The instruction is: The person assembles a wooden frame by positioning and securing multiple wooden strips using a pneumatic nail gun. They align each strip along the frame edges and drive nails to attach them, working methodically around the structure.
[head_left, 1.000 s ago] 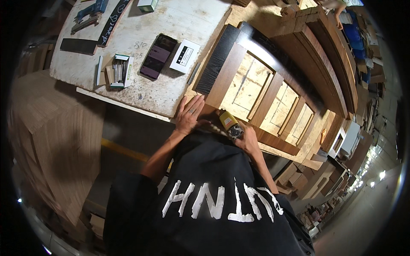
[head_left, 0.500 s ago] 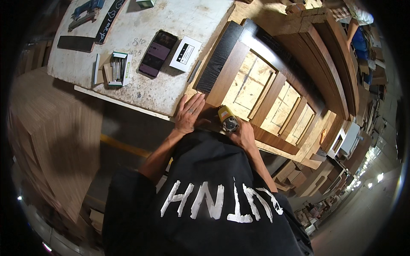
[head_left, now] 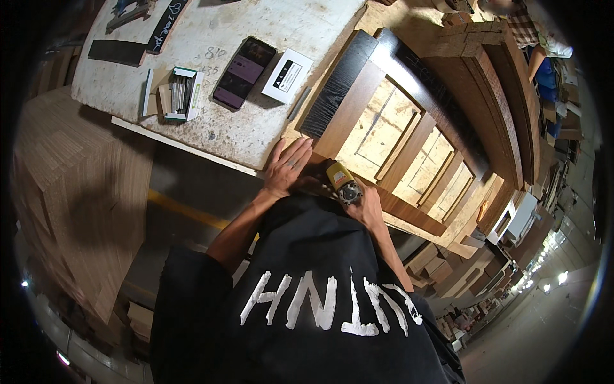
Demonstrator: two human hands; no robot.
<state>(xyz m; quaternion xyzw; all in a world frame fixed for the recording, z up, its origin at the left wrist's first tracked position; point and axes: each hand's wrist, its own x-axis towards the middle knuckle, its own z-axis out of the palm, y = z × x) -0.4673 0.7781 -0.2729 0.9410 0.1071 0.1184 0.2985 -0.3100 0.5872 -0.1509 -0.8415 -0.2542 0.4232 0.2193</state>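
My left hand (head_left: 288, 168) lies flat with its fingers stretched out, against the near left corner of a brown wooden frame (head_left: 350, 120). The fingertips reach the end of a black wood-grained board (head_left: 338, 84) along the frame's left side. In my right hand (head_left: 367, 205) is a yellow nail gun (head_left: 340, 176) with a dark round end cap. It is held over the frame's near rail (head_left: 409, 210), close to that same corner. My fingers round its grip are partly hidden, and its nose is out of sight. Slats (head_left: 408, 146) cross the frame.
A phone (head_left: 244, 73), a white box (head_left: 288, 75) and an open box of metal fastener strips (head_left: 181, 96) lie on the worn white tabletop (head_left: 192, 38). A blue nail gun (head_left: 130, 13) lies far left. Brown boards (head_left: 460, 73) are stacked beyond the frame. Another person's arm (head_left: 538, 59) shows far right.
The view has shifted slightly. My left hand stays flat at the corner, and the nail gun in my right hand has tilted a little, still near the same corner.
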